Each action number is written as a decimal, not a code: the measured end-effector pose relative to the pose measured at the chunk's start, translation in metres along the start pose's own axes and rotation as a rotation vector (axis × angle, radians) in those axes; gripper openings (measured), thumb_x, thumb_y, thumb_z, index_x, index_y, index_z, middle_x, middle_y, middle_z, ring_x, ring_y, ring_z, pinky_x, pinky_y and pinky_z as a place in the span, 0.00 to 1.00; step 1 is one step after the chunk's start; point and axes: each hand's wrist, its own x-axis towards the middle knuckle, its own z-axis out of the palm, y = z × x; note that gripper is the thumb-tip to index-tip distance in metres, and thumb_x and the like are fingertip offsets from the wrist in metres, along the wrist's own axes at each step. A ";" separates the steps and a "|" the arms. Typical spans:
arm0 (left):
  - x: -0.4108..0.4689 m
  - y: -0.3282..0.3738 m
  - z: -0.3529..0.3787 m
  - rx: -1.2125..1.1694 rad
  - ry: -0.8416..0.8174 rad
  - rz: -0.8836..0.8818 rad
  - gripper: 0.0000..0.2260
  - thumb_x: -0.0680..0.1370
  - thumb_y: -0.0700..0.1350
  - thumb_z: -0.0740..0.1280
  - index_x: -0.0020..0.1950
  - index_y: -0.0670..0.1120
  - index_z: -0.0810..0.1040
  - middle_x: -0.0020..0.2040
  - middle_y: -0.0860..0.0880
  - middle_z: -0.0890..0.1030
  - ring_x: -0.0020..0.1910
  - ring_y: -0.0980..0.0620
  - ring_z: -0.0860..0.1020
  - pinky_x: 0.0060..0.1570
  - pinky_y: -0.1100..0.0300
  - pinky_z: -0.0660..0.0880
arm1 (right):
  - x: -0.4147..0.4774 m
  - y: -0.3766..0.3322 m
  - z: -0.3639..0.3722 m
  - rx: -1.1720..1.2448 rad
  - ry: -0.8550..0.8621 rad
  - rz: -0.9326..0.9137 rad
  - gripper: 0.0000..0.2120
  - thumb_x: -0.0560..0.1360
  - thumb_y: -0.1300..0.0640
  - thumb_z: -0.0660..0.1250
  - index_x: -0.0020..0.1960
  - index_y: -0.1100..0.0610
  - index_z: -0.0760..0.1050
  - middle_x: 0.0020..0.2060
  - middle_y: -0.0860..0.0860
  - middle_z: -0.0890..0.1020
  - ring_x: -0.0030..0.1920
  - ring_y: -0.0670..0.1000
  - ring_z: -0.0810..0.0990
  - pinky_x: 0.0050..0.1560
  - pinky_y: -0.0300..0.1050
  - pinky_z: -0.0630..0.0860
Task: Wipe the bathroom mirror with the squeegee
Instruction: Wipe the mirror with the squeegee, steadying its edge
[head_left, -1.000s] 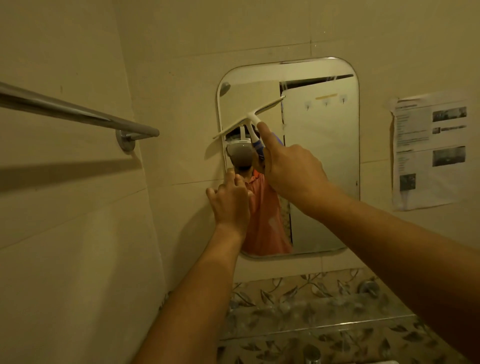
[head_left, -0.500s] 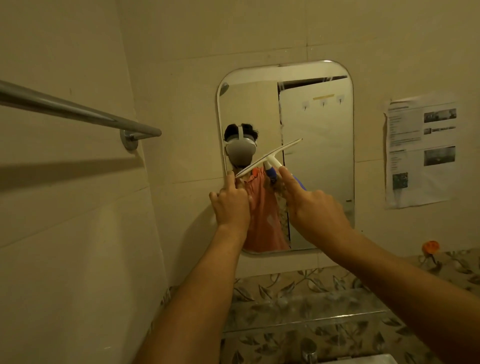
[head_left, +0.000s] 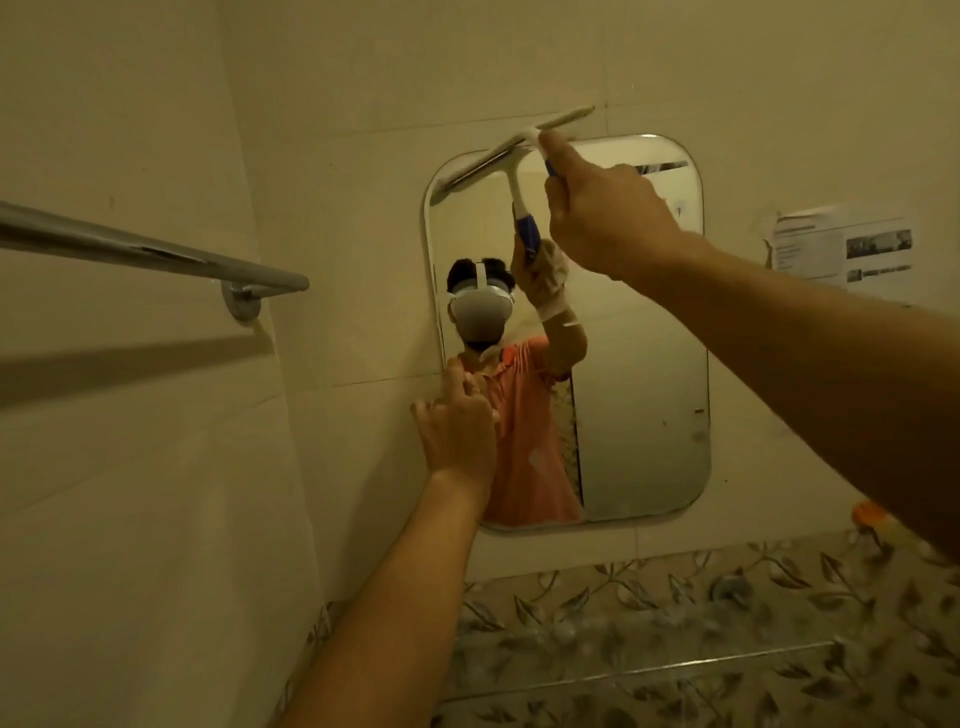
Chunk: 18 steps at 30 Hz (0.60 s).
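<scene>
The rounded rectangular mirror (head_left: 644, 364) hangs on the tiled wall. The white squeegee (head_left: 493, 158) lies tilted across the mirror's top left corner, and its right end reaches past the top edge onto the tile. My right hand (head_left: 608, 213) is shut on its handle, forefinger stretched toward the blade. The blue-and-white handle shows mainly as a reflection. My left hand (head_left: 457, 426) rests against the mirror's left edge lower down, fingers curled together with nothing in them.
A chrome towel bar (head_left: 156, 249) juts from the left wall at about head height. A printed paper (head_left: 841, 254) is stuck to the wall right of the mirror. Below are a leaf-patterned tile band and a glass shelf (head_left: 649, 670), with a small orange object (head_left: 867, 512).
The squeegee first slid down to mid-mirror, then rose with my right hand to the top left corner. My left hand stayed at the mirror's left edge.
</scene>
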 end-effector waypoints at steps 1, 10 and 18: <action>0.000 -0.001 0.000 0.006 -0.005 0.001 0.16 0.81 0.50 0.68 0.64 0.43 0.78 0.68 0.44 0.72 0.39 0.48 0.81 0.52 0.50 0.74 | 0.000 0.001 0.002 -0.003 -0.012 0.009 0.25 0.87 0.48 0.50 0.82 0.40 0.49 0.34 0.52 0.75 0.28 0.49 0.74 0.21 0.38 0.64; -0.001 -0.002 0.003 0.063 -0.018 0.036 0.19 0.80 0.54 0.67 0.69 0.48 0.76 0.69 0.46 0.67 0.49 0.49 0.80 0.60 0.48 0.72 | -0.079 0.035 0.031 -0.047 -0.040 0.047 0.30 0.84 0.43 0.49 0.83 0.43 0.42 0.30 0.52 0.73 0.24 0.49 0.71 0.23 0.41 0.65; -0.001 0.000 -0.003 0.075 -0.015 0.032 0.23 0.81 0.56 0.65 0.74 0.47 0.71 0.70 0.46 0.67 0.53 0.49 0.79 0.60 0.51 0.71 | -0.148 0.043 0.054 -0.035 -0.093 0.120 0.31 0.82 0.42 0.45 0.81 0.41 0.37 0.28 0.51 0.73 0.24 0.48 0.72 0.22 0.40 0.63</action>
